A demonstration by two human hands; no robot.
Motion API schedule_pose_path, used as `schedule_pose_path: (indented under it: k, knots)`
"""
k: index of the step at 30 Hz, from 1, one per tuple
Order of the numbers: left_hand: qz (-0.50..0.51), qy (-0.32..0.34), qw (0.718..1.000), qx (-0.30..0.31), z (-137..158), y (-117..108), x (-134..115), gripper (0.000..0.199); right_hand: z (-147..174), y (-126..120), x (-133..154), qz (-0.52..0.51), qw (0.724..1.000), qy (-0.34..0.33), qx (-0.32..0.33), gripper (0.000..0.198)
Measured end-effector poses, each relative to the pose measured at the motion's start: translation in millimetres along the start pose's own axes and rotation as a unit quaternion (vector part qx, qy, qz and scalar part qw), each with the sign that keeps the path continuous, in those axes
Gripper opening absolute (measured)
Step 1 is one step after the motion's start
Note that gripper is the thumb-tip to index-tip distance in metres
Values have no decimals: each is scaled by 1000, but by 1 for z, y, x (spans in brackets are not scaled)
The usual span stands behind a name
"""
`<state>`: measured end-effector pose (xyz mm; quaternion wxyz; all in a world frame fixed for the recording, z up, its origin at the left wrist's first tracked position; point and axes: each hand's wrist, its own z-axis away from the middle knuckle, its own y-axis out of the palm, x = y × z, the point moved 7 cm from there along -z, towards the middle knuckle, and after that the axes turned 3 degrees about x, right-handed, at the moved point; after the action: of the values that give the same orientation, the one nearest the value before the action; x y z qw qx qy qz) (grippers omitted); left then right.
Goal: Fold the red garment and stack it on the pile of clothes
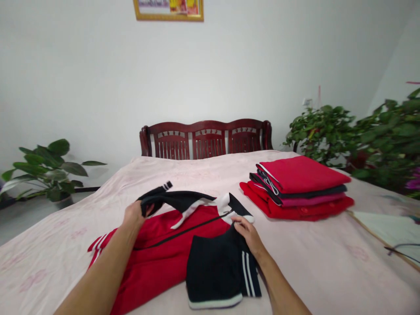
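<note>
Jacket [170, 249] lies near me; my left hand [133, 216] grips its black sleeve, right hand [247, 232] pinches the collar. Loose grip could undo the fold.

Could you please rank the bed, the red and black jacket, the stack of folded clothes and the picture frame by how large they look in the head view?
1. Bed.
2. Red and black jacket, though its nearness to the camera flatters it.
3. Stack of folded clothes.
4. Picture frame, cut off by the top edge, so unsure.

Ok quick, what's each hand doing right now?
Left hand: closed, gripping the black sleeve of the red jacket.
Right hand: pinching the jacket's black fabric near the collar.
</note>
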<state>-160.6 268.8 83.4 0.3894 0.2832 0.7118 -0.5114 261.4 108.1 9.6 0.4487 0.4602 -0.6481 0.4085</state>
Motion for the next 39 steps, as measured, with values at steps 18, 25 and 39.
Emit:
schedule_pose_path:
  k: [18,25,39]
  knots:
    - [-391,287,859,164,92,76,-33,87,5,-11,-1,18,984,9,-178,37]
    - [-319,221,903,186,81,116,-22,22,1,-12,-6,-8,987,14,-162,39]
    - [-103,214,950,202,100,43,-66,53,1,-18,-7,-9,970,0,-242,39]
